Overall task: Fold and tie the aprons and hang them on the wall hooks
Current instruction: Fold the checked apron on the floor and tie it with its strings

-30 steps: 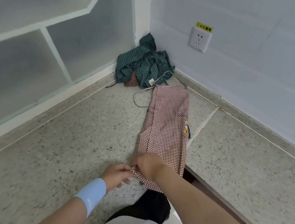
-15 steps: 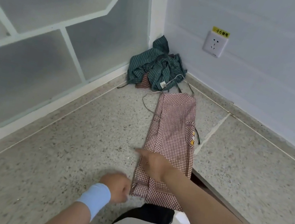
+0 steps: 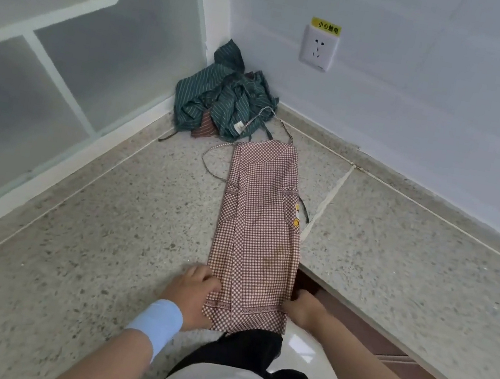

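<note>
A red-and-white checked apron [image 3: 259,224] lies folded into a long narrow strip on the speckled stone counter, its thin ties trailing at the far end. My left hand [image 3: 193,293] grips the strip's near left edge, fingers curled onto the cloth. At the near right edge my right hand [image 3: 301,308] pinches the cloth where it hangs over the counter's edge. A crumpled green striped apron [image 3: 221,100] sits heaped in the far corner.
A frosted glass partition [image 3: 73,68] with white frames runs along the left. A white wall with a power socket [image 3: 318,47] closes off the back. The counter's front edge [image 3: 382,343] cuts diagonally on the right, with brown trim below.
My right hand has moved from the strip's left side to its near right edge. My left hand has closed in on the left edge. The camera has shifted closer.
</note>
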